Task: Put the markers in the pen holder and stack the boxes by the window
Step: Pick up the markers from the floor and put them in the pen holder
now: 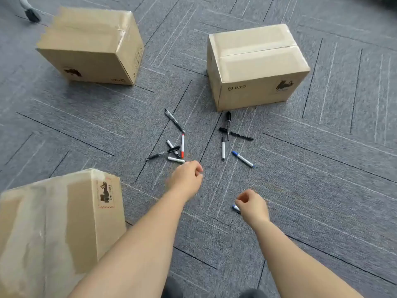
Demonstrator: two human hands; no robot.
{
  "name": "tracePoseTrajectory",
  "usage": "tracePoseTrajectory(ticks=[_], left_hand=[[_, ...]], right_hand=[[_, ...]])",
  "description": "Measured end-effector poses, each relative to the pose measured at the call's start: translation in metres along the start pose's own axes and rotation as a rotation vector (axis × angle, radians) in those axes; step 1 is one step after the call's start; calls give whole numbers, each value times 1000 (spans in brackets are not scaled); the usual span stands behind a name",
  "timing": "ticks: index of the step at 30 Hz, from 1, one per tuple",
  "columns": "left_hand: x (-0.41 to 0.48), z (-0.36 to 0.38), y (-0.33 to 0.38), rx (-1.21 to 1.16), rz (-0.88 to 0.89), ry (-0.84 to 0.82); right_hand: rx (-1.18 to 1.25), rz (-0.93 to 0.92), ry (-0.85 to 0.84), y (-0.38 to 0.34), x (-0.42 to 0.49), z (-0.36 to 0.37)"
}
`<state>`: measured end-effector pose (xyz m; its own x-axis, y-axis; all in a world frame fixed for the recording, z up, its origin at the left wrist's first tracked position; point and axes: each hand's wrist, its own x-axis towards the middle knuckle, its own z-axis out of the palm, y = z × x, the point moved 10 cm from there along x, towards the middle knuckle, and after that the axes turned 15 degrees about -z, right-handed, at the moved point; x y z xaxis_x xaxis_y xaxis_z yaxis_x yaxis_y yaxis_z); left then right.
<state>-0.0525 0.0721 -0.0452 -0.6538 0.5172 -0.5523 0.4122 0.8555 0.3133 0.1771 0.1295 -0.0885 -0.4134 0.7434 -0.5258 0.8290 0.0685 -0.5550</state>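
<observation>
Several markers lie scattered on the grey carpet, among them a red-capped marker (182, 146), a blue-capped marker (243, 159) and a white marker (176, 159). My left hand (186, 178) hovers just right of the white marker, its fingers loosely curled and holding nothing I can see. My right hand (252, 204) is low over the carpet, fingers curled round another blue-tipped marker (235, 207) whose end pokes out to the left. Three cardboard boxes stand around: one at the far left (92, 46), one at the far right (255, 65), one at the near left (55, 224). No pen holder is in view.
Black pens lie crossed by the far right box (228, 127), and another black pen (174, 121) lies further left. A chair caster (32, 15) shows at the top left corner. Bare carpet stretches to the right.
</observation>
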Motion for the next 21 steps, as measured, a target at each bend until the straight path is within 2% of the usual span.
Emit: tracePoseTrajectory(ticks=[2,5,8,11,15,21], left_hand=[[22,22,-14,30,-24,23],[52,45,-39,70,-77,89],[75,51,-56,61,-83,186],[95,45,-59,10,-39,281],[110,36,-57,75,-15,366],[114,31,-43,161,70,410]], right_hand=[[-101,-3,14,17,16,19],[-295,-24,-55,42,36,41],[-333,-68,-21,54,41,45],[-325,-211,39,51,45,47],[-327,-327,69,32,53,47],[-149,-368,152,-13,77,50]])
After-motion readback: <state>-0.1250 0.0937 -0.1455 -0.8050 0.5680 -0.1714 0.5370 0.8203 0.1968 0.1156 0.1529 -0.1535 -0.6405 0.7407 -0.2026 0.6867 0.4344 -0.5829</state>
